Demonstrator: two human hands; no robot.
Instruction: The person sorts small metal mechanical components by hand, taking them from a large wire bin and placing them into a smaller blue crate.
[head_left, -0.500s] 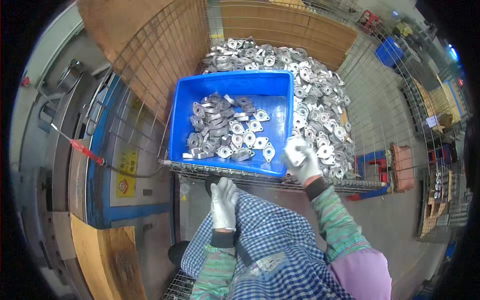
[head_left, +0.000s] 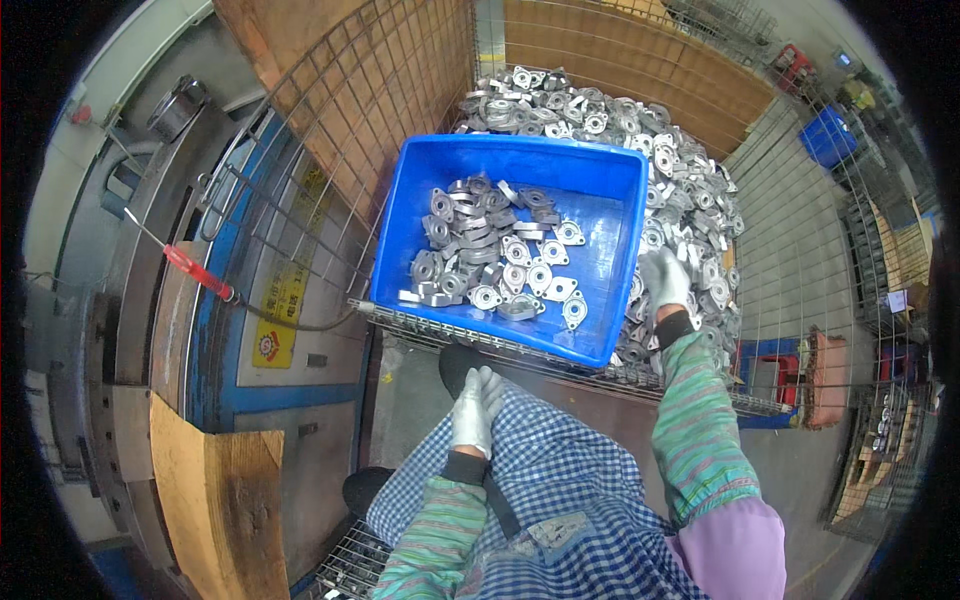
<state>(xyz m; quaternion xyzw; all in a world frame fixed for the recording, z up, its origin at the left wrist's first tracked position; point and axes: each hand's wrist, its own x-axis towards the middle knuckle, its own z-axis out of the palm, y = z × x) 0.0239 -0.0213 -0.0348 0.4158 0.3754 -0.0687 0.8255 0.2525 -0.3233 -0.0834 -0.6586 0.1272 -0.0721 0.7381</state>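
Metal parts (head_left: 664,158): right hand (head_left: 664,280) now farther forward

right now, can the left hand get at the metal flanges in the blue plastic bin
Probably yes: the left hand looks empty, and the blue plastic bin is open on top; reaching the metal flanges likely means lifting over the bin's near side.

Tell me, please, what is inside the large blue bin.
Silvery metal parts lie piled left and centre, bare bin floor at right; what lies under the pile is covered.
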